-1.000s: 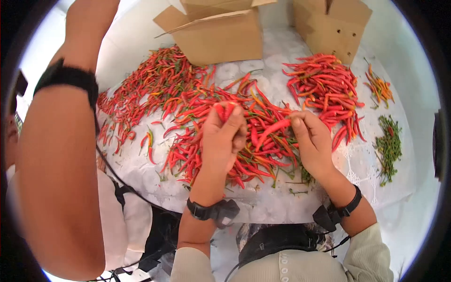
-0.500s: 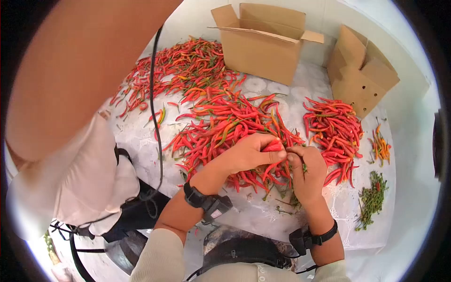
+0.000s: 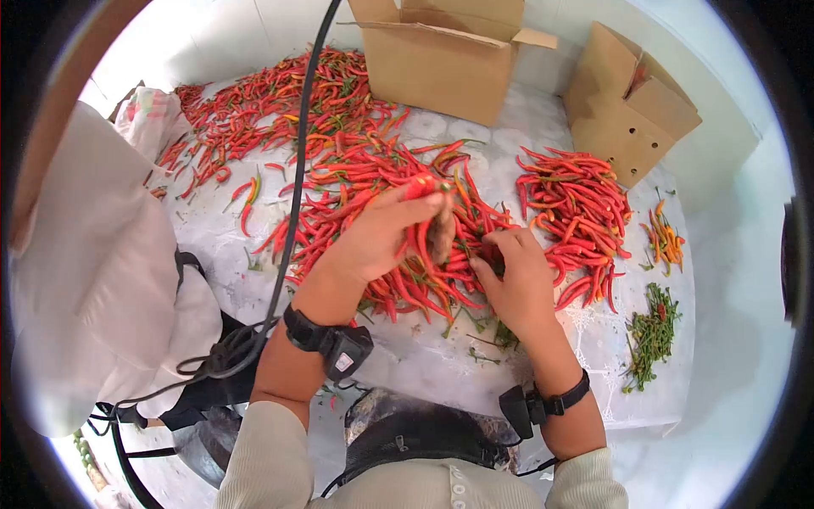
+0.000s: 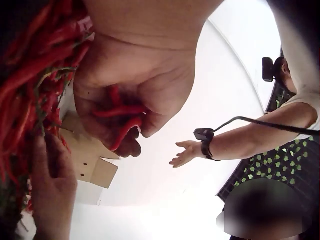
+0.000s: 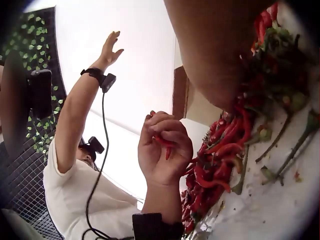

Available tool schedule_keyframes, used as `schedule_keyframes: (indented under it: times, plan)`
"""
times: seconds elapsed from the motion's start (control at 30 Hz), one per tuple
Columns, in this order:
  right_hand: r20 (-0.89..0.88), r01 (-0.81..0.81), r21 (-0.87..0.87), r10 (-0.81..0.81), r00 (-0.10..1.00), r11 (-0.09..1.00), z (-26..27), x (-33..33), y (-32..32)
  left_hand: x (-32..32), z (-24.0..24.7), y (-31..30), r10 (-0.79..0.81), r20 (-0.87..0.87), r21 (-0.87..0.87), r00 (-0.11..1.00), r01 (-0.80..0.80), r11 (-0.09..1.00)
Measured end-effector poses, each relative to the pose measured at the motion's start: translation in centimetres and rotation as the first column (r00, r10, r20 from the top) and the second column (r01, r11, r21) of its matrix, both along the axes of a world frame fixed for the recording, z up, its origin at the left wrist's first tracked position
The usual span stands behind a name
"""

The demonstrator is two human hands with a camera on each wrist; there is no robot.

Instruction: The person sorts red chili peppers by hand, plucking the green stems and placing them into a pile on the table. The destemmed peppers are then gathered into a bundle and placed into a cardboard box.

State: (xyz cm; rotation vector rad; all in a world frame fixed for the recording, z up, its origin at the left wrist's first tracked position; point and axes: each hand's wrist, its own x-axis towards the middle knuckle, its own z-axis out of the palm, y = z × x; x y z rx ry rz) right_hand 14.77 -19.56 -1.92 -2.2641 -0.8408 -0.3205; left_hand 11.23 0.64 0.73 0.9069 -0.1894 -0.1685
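In the head view, my left hand (image 3: 386,229) is raised over the middle heap of red chili peppers (image 3: 356,174). Its fingers curl around a few red chilies (image 3: 417,187), which also show against the palm in the left wrist view (image 4: 120,111). My right hand (image 3: 524,284) reaches into the right edge of that heap, thumb and fingers bent toward each other. In the left wrist view its fingertips meet among chilies and green stems; I cannot tell whether they pinch one.
Beyond lie a larger chili heap (image 3: 280,102), a right-hand heap (image 3: 585,204), orange chilies (image 3: 666,237) and green stems (image 3: 655,335). Two cardboard boxes (image 3: 437,72) (image 3: 632,119) stand behind. A black cable (image 3: 301,161) hangs before another person in white (image 3: 119,254) at left.
Half a second ago my hands met at a chili; now they are apart, the left up and leftward, the right down at the heap. The other person's arm has mostly left the head view.
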Motion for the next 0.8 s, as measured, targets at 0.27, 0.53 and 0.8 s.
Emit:
schedule_keyframes:
  times: [0.27, 0.53, 0.8]
  plan:
    - [-0.106, -0.054, 0.103, 0.065, 0.992, 0.993, -0.6, 0.4, 0.0, 0.0, 0.9, 0.0, 0.133, -0.018, -0.088, 0.991, -0.134, 0.987]
    - [0.086, 0.079, 0.166, -0.094, 0.992, 0.983, -0.4, 0.9, 0.6, -0.2, 0.8, 0.3, 0.136, -0.009, -0.105, 0.991, -0.136, 0.985]
    - [0.195, -0.010, 0.210, -0.032, 0.980, 0.978, -1.2, 2.5, 0.7, -0.5, 1.1, -0.9, 0.217, -0.082, 0.012, 0.973, -0.217, 0.976]
